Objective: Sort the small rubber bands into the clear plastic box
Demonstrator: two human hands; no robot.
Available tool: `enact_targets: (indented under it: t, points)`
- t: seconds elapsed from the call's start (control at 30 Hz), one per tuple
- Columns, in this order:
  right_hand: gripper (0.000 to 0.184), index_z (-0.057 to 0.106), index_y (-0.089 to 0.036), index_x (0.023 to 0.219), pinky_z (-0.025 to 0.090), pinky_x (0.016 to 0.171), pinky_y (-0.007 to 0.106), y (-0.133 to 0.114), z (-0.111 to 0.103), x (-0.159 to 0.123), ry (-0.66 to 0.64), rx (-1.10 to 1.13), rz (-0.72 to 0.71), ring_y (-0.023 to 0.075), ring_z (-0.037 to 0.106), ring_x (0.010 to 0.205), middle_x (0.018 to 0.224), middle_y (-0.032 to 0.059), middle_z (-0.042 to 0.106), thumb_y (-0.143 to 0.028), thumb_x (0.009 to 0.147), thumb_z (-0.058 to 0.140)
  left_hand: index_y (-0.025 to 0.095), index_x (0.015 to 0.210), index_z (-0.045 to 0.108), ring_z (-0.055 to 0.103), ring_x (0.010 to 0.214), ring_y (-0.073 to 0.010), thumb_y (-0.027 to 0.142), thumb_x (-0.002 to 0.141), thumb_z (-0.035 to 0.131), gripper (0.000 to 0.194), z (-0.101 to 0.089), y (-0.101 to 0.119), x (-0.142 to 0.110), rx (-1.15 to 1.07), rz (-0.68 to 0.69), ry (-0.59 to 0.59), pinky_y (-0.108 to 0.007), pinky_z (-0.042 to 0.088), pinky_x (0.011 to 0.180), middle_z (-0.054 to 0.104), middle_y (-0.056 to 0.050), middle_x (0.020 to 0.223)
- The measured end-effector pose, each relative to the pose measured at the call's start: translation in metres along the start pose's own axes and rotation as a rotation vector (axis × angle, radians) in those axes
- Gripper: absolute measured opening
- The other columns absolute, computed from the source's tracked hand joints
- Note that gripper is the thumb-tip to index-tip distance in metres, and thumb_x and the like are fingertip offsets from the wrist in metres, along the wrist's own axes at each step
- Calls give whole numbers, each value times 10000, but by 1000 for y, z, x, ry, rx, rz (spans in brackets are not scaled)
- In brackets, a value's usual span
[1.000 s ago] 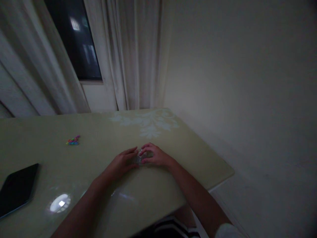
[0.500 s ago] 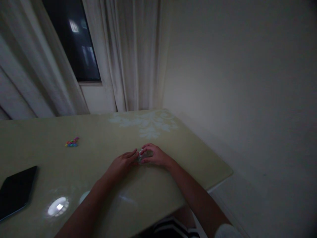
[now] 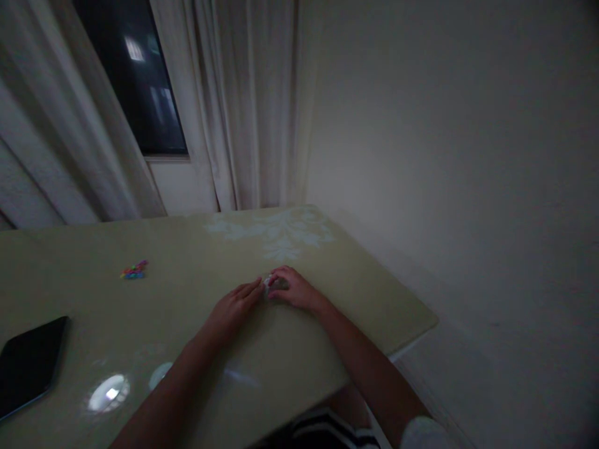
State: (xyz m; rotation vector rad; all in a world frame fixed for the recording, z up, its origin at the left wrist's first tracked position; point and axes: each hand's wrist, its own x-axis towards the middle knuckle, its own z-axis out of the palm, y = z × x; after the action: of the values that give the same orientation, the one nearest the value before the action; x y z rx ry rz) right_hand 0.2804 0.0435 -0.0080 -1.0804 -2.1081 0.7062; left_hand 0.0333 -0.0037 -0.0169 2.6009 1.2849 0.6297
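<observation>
A small whitish thing [image 3: 267, 285], too small and dim to make out, lies between my two hands on the table. My left hand [image 3: 238, 304] reaches in from the left, fingers stretched out close together, their tips against or right beside it. From the other side my right hand [image 3: 294, 290] curls round the thing, thumb nearer me and fingers on the far side. Part of it is hidden by the fingertips. Further left sits a little heap of brightly coloured small pieces [image 3: 134, 270], apart from both hands.
The pale glossy table [image 3: 187, 249] has a white floral pattern [image 3: 281, 227] toward its far edge. A black flat tablet-like device [image 3: 32, 362] lies at the left. Curtains [image 3: 253, 106] and a dark window [image 3: 135, 81] are behind; a wall [image 3: 421, 156] runs along the right.
Both hands have shifted slightly away from me, with the whitish thing still between them. The view has moved a little. The coloured pieces and the black device stay put.
</observation>
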Motion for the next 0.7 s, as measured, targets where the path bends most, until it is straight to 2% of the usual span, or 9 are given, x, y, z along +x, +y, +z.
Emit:
enact_targets:
  t: [0.1, 0.2, 0.3, 0.37, 0.43, 0.47, 0.53, 0.57, 0.7]
  points:
    - [250, 766, -217, 1061, 471, 1102, 410, 24, -31, 0, 102, -57, 101, 231, 660, 1198, 1191, 86, 717, -166, 826, 839, 300, 1541, 554, 619, 1374, -294, 167, 1027, 454, 540, 3, -6, -2, 13, 26, 46, -503, 508, 1142, 561, -77, 1596]
    - [205, 751, -216, 1104, 431, 1155, 510, 48, -67, -6, 229, -103, 201, 261, 615, 1322, 1317, 124, 687, -156, 916, 693, 282, 1486, 618, 656, 1319, -297, 249, 1066, 431, 461, 3, -7, -2, 32, 19, 72, -512, 526, 1119, 639, -87, 1520]
    - [262, 751, -218, 1166, 355, 1214, 576, 51, -81, -10, 307, -142, 227, 281, 561, 1413, 1448, 150, 633, -159, 961, 600, 272, 1435, 668, 671, 1295, -303, 269, 1073, 430, 433, 3, 1, 0, -16, 35, 38, -518, 532, 1112, 693, -98, 1451]
    - [311, 739, -210, 1255, 303, 1254, 547, 36, -68, -9, 304, -152, 186, 275, 516, 1464, 1548, 167, 564, -181, 983, 591, 279, 1439, 664, 666, 1307, -306, 296, 1061, 485, 418, 4, 9, 1, -63, 55, 12, -513, 523, 1124, 680, -102, 1468]
    - [393, 679, -248, 1389, 326, 1256, 444, 12, -40, -7, 239, -133, 102, 231, 492, 1488, 1602, 124, 528, -267, 999, 637, 277, 1451, 650, 630, 1355, -318, 334, 1026, 574, 435, 7, 16, 2, -96, 79, -8, -511, 496, 1156, 642, -109, 1514]
    - [459, 641, -293, 1445, 349, 1240, 394, -1, -23, -7, 157, -112, 24, 208, 493, 1488, 1610, 87, 529, -337, 990, 681, 269, 1430, 664, 618, 1368, -327, 335, 998, 616, 440, 8, 17, 2, -108, 95, -19, -514, 483, 1169, 640, -114, 1514]
    - [598, 564, -314, 1527, 332, 1236, 401, -24, 10, -7, -162, -47, -227, 234, 485, 1496, 1635, 96, 497, -465, 970, 722, 243, 1375, 695, 615, 1365, -335, 286, 937, 655, 442, 13, 17, 1, -143, 123, -44, -522, 468, 1181, 663, -124, 1482]
    - [637, 563, -335, 1526, 297, 1246, 432, -32, 23, -7, -263, -53, -288, 253, 513, 1472, 1604, 92, 539, -528, 945, 742, 231, 1353, 702, 622, 1354, -331, 253, 914, 648, 443, 14, 16, 0, -170, 132, -54, -521, 469, 1180, 677, -125, 1461]
    - [576, 579, -380, 1505, 236, 1244, 426, -40, 44, -8, -278, -27, -268, 253, 552, 1435, 1536, 59, 616, -516, 965, 729, 217, 1260, 736, 678, 1264, -297, 184, 879, 609, 403, 14, 15, 1, -283, 90, -64, -467, 523, 1122, 735, -109, 1366]
